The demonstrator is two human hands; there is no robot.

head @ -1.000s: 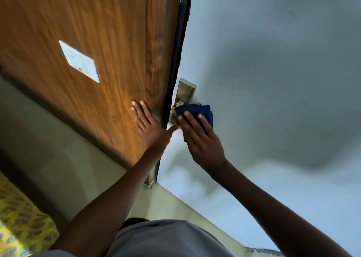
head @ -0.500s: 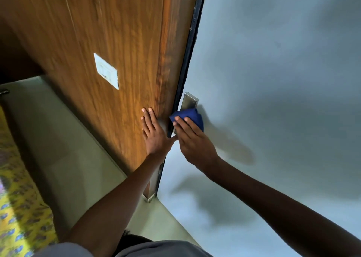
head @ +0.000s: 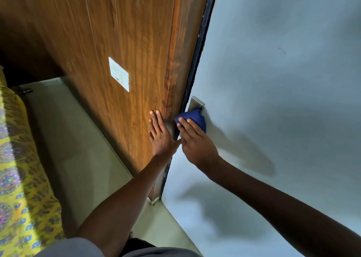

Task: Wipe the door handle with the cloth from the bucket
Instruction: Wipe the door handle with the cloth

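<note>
A dark blue cloth (head: 196, 118) is pressed over the door handle, whose lever is hidden under it. Only the handle's silver backplate (head: 196, 104) shows above the cloth, on the pale grey door face (head: 273, 80). My right hand (head: 195, 141) holds the cloth against the handle, fingers laid over it. My left hand (head: 161, 135) lies flat with fingers spread on the brown wooden panel (head: 127, 41), right beside the door's dark edge. No bucket is in view.
A white switch plate (head: 119, 73) sits on the wooden panel above my left hand. Pale tiled floor (head: 78, 149) runs along the bottom left. A yellow patterned fabric (head: 17, 178) lies at the far left. My grey clothing fills the bottom edge.
The view has tilted upward, showing more of the wooden panel. My right hand with the cloth has slid fully over the handle; the lever, partly visible a second ago, is covered.
</note>
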